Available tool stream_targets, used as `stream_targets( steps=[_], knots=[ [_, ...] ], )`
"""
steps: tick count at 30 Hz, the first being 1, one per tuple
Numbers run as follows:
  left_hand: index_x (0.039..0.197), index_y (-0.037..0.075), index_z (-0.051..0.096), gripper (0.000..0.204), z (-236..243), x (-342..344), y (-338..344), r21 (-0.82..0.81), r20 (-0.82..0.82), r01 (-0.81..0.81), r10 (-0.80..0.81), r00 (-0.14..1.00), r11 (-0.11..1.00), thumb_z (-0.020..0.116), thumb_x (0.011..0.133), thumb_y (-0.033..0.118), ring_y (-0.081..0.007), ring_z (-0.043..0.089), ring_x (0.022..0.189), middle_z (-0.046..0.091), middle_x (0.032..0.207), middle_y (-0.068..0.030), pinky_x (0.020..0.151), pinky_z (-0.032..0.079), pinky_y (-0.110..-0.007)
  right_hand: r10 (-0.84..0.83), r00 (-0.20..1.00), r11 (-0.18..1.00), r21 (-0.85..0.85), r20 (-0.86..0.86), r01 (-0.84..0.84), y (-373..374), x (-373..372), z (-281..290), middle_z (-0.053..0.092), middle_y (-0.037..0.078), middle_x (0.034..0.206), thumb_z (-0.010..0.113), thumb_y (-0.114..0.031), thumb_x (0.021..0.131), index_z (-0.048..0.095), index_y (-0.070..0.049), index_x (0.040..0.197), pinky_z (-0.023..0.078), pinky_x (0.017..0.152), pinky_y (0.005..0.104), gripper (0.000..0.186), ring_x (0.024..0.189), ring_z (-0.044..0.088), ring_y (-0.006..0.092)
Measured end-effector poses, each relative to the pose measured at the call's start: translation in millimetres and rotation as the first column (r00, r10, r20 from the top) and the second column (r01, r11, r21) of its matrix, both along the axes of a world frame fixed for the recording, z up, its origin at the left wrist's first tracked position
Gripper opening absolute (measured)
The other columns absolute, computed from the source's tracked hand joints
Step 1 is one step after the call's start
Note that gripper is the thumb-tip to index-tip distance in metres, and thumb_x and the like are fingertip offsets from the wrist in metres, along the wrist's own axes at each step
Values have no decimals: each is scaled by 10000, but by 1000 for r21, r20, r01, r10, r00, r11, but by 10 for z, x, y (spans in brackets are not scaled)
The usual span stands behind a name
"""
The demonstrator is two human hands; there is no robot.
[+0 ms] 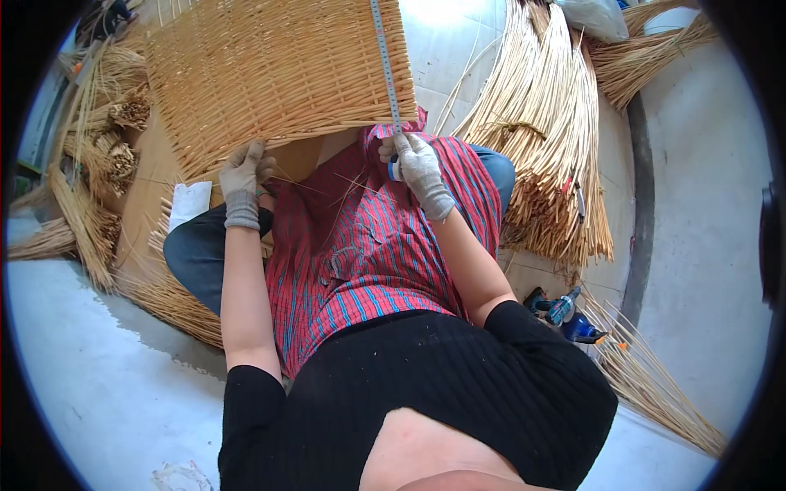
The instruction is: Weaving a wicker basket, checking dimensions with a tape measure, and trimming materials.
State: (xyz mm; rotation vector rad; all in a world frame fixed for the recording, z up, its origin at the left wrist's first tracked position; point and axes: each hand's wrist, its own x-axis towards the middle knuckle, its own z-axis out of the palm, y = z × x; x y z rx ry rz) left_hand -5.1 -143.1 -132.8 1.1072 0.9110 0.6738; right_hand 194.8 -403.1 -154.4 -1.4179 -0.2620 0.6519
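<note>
Our left hand (244, 168), in a pale knitted glove, is closed on the near edge of a woven panel (278, 65). Our right hand (419, 168), gloved alike, is clamped on a tape measure (395, 170); our fingers hide most of its case, so we see only a bit of blue. Beneath both hands a red striped cloth (377, 262) covers our lap.

The panel lies just beyond the hands, honey-coloured and faintly glossy, its rods packed in close rows; its near edge slants, coming nearer to us on the left hand's side. From the right hand the tape's pale blade (383, 65) runs away along the panel's right side, its markings too small for us to read. The panel's far end is cut off above.

Farther to the right of the right hand we see pale rods (557, 123); well left of the left hand, stacked bundles (106, 155), hard to make out singly.
</note>
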Motion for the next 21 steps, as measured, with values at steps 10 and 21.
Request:
stream_targets(
  steps=[10, 21],
  knots=[
    [1056, 33, 728, 258, -23, -58, -57, -54, -46, 12, -14, 999, 998, 783, 881, 215, -153, 713, 677, 740, 901, -68, 539, 574, -228, -2, 999, 1000, -28, -42, 1, -73, -98, 35, 693, 97, 900, 490, -240, 1053, 642, 12, 1026, 555, 737, 313, 295, 779, 667, 176],
    [1050, 30, 723, 257, -52, -145, -163, -74, -72, 30, -35, 997, 997, 759, 905, 239, -136, 678, 617, 735, 836, -73, 494, 526, -230, 55, 997, 996, 72, -56, -51, -152, -112, -72, 665, 94, 885, 481, -183, 1034, 628, 39, 991, 533, 754, 315, 270, 763, 634, 183]
  ],
)
